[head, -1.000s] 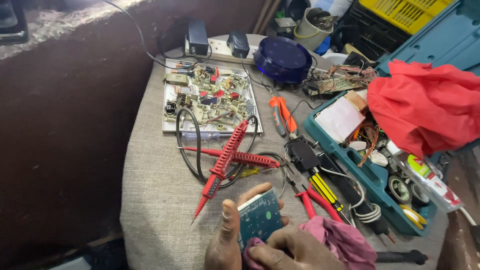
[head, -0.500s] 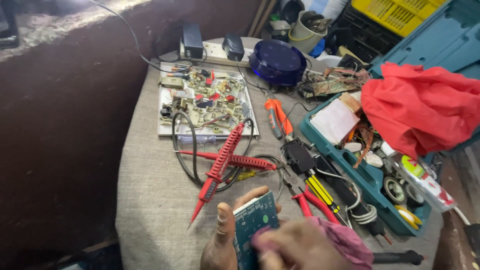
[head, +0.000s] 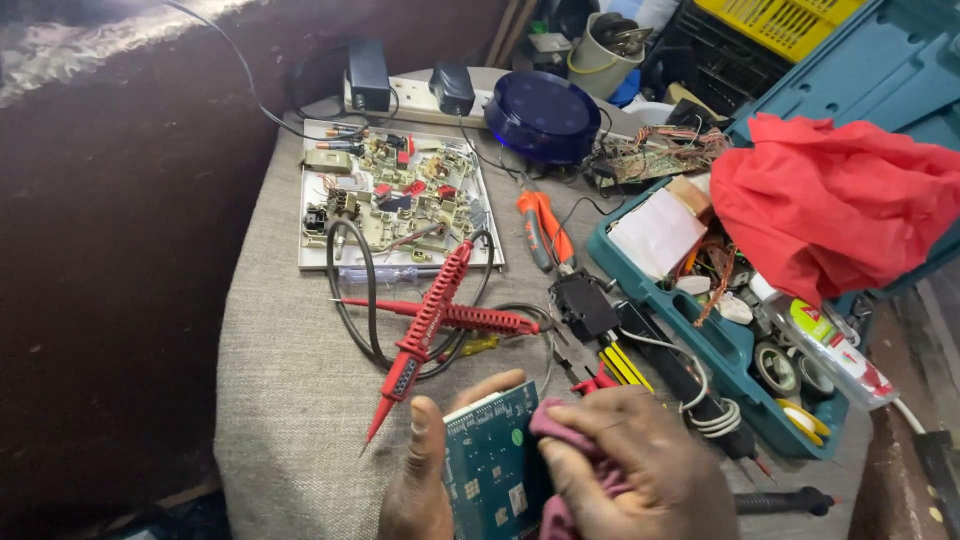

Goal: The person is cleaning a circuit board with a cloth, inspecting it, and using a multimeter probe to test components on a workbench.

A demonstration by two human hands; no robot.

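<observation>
My left hand [head: 420, 480] holds a small green circuit board [head: 490, 462] upright at the bottom of the head view, thumb on its left edge. My right hand [head: 640, 470] presses a pink cloth [head: 560, 425] against the board's right side. Just beyond the hands, two red test probes [head: 430, 315] lie crossed on the grey fabric-covered table [head: 290, 400] with their black leads looped around them.
A large populated circuit board on a white tray [head: 395, 195] lies at the back. A blue round lid [head: 543, 115], power strip with adapters [head: 410, 90], orange-handled pliers [head: 545, 230], and an open teal toolbox [head: 720, 330] with a red cloth [head: 840, 200] stand to the right.
My right hand with the pink cloth has moved up and left onto the green board, now covering its right part. The view has shifted slightly.
</observation>
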